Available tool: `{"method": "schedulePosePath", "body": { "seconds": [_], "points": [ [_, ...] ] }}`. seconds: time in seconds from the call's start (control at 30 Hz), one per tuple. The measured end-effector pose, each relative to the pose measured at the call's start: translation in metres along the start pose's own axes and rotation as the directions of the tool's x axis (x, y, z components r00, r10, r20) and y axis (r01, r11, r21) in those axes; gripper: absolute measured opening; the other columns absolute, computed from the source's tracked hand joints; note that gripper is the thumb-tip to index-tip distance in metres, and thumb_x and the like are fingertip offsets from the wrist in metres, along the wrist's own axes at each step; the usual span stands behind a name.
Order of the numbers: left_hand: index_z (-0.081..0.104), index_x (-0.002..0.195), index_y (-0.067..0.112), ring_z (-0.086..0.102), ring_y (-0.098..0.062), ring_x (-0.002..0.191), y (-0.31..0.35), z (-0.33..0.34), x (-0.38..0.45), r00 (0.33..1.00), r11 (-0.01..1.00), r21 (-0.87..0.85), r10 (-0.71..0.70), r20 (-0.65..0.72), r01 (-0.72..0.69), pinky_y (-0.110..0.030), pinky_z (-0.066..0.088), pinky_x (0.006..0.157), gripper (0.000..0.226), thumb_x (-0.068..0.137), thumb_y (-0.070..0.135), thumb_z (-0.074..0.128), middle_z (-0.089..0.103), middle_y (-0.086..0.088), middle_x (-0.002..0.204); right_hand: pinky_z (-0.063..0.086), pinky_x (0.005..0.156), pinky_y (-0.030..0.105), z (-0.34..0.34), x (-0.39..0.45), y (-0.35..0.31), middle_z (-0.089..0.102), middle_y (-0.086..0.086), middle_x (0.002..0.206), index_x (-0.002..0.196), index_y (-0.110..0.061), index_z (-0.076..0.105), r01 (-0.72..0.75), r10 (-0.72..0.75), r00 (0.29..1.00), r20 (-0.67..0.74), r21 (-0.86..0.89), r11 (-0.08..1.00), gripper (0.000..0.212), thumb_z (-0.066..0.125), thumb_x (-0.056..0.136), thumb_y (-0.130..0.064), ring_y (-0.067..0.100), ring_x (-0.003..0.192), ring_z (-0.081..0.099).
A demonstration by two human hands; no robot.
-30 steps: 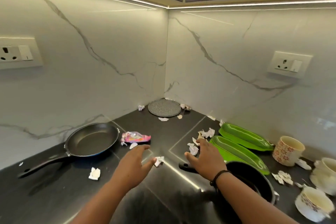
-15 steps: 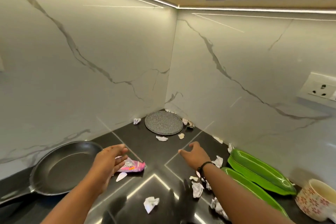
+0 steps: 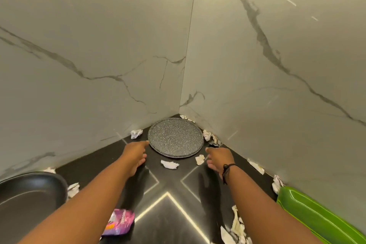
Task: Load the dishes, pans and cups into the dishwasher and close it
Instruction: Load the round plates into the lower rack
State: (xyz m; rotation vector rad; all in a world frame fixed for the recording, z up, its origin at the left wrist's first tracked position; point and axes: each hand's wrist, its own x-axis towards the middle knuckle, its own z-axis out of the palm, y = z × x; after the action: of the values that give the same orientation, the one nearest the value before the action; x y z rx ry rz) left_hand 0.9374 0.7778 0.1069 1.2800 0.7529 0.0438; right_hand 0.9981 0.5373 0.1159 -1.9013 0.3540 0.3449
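A round speckled grey plate (image 3: 175, 137) lies flat in the far corner of the black counter (image 3: 168, 214). My left hand (image 3: 134, 153) reaches out beside the plate's left rim, fingers extended, a fingertip at the rim's edge. My right hand (image 3: 218, 159) is stretched out near the plate's right front rim, fingers loose and holding nothing. A black frying pan (image 3: 29, 200) sits at the left edge. A green oblong dish (image 3: 316, 218) lies at the lower right.
Marble walls meet right behind the plate. Crumpled paper scraps (image 3: 169, 164) are scattered around the plate and along the right wall. A pink wrapper (image 3: 119, 221) lies under my left forearm.
Both hands have moved forward toward the corner, from mid-counter to either side of the grey plate. The view has leaned in closer, so the pan and green dish slid to the edges.
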Motion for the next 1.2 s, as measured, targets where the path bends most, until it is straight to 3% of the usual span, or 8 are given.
{"method": "schedulePosePath", "body": {
  "seconds": [0.1, 0.23, 0.37, 0.5, 0.63, 0.7, 0.97, 1.2],
  "points": [
    [0.044, 0.134, 0.009, 0.050, -0.022, 0.100, 0.004, 0.021, 0.029, 0.999, 0.997, -0.080, 0.005, -0.051, -0.009, -0.037, 0.048, 0.093, 0.044, 0.094, 0.017, 0.058, 0.052, -0.002, 0.097, 0.056, 0.076, 0.038, 0.014, 0.031, -0.010, 0.054, 0.007, 0.073, 0.092, -0.007, 0.057, -0.038, 0.035, 0.998, 0.051, 0.062, 0.997, 0.007, 0.060, 0.086, -0.008, 0.021, 0.069, 0.057],
    [0.045, 0.127, 0.012, 0.051, -0.017, 0.080, 0.008, 0.038, 0.050, 0.994, 0.984, -0.177, -0.026, -0.103, 0.007, -0.038, 0.051, 0.088, 0.036, 0.093, 0.013, 0.057, 0.048, 0.000, 0.084, 0.055, 0.078, 0.038, 0.038, 0.060, -0.023, 0.049, 0.007, 0.074, 0.122, 0.001, 0.053, -0.060, 0.054, 0.996, 0.066, 0.103, 0.993, 0.035, 0.055, 0.089, -0.009, 0.020, 0.066, 0.053],
    [0.052, 0.112, 0.006, 0.040, -0.013, 0.057, 0.012, 0.045, 0.063, 0.990, 0.989, -0.150, -0.003, -0.141, -0.018, -0.024, 0.039, 0.053, 0.024, 0.089, 0.012, 0.059, 0.044, -0.003, 0.071, 0.041, 0.042, 0.022, 0.048, 0.063, -0.030, 0.042, 0.008, 0.066, 0.087, -0.007, 0.051, -0.141, 0.143, 0.990, 0.004, 0.220, 0.965, 0.006, 0.052, 0.093, -0.009, 0.014, 0.051, 0.038],
    [0.051, 0.081, 0.008, 0.046, -0.015, 0.058, 0.015, 0.039, 0.056, 0.989, 0.983, -0.175, 0.021, -0.144, -0.047, -0.026, 0.042, 0.055, 0.013, 0.087, 0.004, 0.062, 0.051, -0.007, 0.072, 0.041, 0.042, 0.023, 0.052, 0.049, -0.029, 0.046, 0.005, 0.070, 0.085, -0.012, 0.051, -0.193, 0.186, 0.981, 0.052, 0.253, 0.948, 0.009, 0.052, 0.093, -0.015, 0.014, 0.054, 0.040],
    [0.053, 0.109, 0.007, 0.063, -0.021, 0.086, 0.021, 0.013, 0.019, 1.000, 0.953, -0.302, -0.021, -0.015, 0.015, -0.028, 0.052, 0.057, 0.025, 0.087, 0.001, 0.062, 0.064, -0.014, 0.102, 0.051, 0.059, 0.032, 0.040, -0.002, -0.028, 0.055, 0.008, 0.082, 0.092, -0.010, 0.055, -0.143, 0.118, 0.987, 0.112, 0.247, 0.958, 0.012, 0.053, 0.094, -0.021, 0.019, 0.067, 0.052],
    [0.055, 0.110, 0.005, 0.064, -0.023, 0.091, 0.025, -0.001, -0.013, 0.999, 0.952, -0.303, -0.021, 0.034, 0.030, -0.027, 0.052, 0.055, 0.024, 0.087, 0.003, 0.064, 0.065, -0.018, 0.108, 0.054, 0.064, 0.035, 0.026, -0.038, -0.030, 0.058, 0.010, 0.085, 0.097, -0.009, 0.058, -0.104, 0.077, 0.990, 0.119, 0.237, 0.966, 0.015, 0.056, 0.094, -0.024, 0.021, 0.072, 0.056],
    [0.059, 0.094, 0.004, 0.062, -0.020, 0.072, 0.047, -0.024, -0.154, 0.964, 0.985, -0.173, 0.027, 0.264, 0.020, -0.024, 0.053, 0.051, 0.008, 0.090, 0.012, 0.060, 0.066, -0.013, 0.085, 0.052, 0.055, 0.031, -0.043, -0.196, -0.041, 0.050, 0.008, 0.068, 0.079, -0.006, 0.059, 0.071, -0.073, 0.997, -0.001, 0.233, 0.970, 0.023, 0.059, 0.090, -0.026, 0.020, 0.054, 0.048],
    [0.058, 0.084, 0.007, 0.050, -0.018, 0.062, 0.057, 0.007, -0.235, 0.877, 0.998, -0.045, 0.065, 0.476, -0.049, -0.026, 0.048, 0.051, 0.009, 0.091, 0.012, 0.056, 0.055, -0.008, 0.073, 0.056, 0.058, 0.035, -0.125, -0.322, -0.012, 0.057, 0.007, 0.058, 0.077, -0.005, 0.058, 0.223, -0.169, 0.968, -0.185, 0.328, 0.918, 0.012, 0.059, 0.088, -0.011, 0.021, 0.052, 0.058]
  ]
}}
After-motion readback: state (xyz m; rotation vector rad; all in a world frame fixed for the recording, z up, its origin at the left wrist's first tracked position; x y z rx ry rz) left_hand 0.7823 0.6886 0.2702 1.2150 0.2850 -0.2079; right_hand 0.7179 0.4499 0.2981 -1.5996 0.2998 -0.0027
